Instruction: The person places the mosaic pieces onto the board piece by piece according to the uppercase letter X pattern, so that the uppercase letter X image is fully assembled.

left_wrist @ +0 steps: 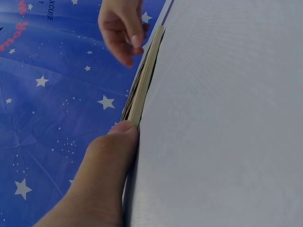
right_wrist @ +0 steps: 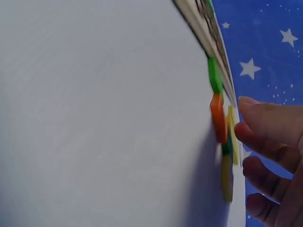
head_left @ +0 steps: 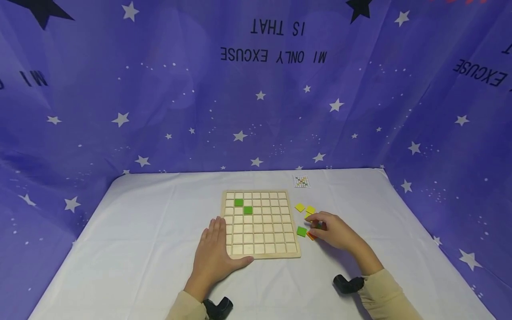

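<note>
A wooden grid board (head_left: 260,229) lies on the white table, with two green square tiles (head_left: 248,210) in cells near its upper left. My left hand (head_left: 214,253) rests along the board's left edge with fingers straight. Its thumb (left_wrist: 116,146) touches the near edge. To the right of the board, my right hand (head_left: 334,229) hovers over loose tiles, fingers loosely bent. In the right wrist view thumb and fingers stand apart, nothing visible between them. Below and around it are yellow tiles (head_left: 300,207), a green tile (head_left: 302,231) and an orange tile (right_wrist: 218,118); the hand hides some.
A small card with a coloured grid pattern (head_left: 302,181) lies beyond the board, at its far right. White cloth (head_left: 132,249) covers the table. A blue-purple star-printed curtain (head_left: 208,111) stands behind and at both sides. A black wrist device (head_left: 348,284) sits by each sleeve.
</note>
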Available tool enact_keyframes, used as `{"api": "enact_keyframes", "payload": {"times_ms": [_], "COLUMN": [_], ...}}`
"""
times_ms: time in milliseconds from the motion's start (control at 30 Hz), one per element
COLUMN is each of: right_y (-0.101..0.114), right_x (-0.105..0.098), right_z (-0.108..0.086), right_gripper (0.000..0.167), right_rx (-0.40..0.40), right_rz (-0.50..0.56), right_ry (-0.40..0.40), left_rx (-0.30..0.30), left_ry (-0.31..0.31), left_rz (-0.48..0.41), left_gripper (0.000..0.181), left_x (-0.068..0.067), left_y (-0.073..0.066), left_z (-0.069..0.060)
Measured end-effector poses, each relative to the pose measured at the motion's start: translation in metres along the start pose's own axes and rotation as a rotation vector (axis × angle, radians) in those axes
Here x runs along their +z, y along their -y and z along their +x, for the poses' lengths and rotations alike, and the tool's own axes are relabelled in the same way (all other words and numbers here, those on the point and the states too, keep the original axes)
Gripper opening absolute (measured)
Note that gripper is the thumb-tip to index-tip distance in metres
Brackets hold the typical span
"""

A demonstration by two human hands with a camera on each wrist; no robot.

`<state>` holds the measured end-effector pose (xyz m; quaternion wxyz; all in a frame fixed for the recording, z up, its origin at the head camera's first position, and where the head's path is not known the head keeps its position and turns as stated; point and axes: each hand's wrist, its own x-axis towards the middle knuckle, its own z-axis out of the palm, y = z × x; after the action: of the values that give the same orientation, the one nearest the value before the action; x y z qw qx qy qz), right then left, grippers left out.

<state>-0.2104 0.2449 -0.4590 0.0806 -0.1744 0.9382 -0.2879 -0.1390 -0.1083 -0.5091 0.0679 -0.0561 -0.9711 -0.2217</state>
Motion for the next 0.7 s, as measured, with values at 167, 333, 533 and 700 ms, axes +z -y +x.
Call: {"api": "enact_keyframes", "payload": {"times_ms": [167, 333, 533, 700], "right_y": [-0.007, -0.009, -0.009, -0.011], "right_x": [0.0, 0.003, 0.005, 0.006], "right_z": [-0.011, -0.015, -0.012, -0.01], "right_gripper": [0.028, 0.027, 0.022, 0.023], "right_rx": [0.004, -0.003, 0.022, 0.069], "right_rz": [0.001, -0.009, -0.024, -0.001], "right_ry": [0.034, 0.044, 0.023, -0.007], "left_rx": [0.0, -0.007, -0.006, -0.001], "left_ry": [0.0, 0.012, 0.007, -0.003], "left_rz": [-0.003, -0.004, -0.003, 0.0], "left_gripper": [0.141, 0.14, 0.138, 0.138], "left_x": [-0.001, -0.002, -0.003, -0.003], "left_y": [0.0, -0.001, -0.002, -0.001], "left_z": [0.0, 0.0, -0.001, -0.002]}}
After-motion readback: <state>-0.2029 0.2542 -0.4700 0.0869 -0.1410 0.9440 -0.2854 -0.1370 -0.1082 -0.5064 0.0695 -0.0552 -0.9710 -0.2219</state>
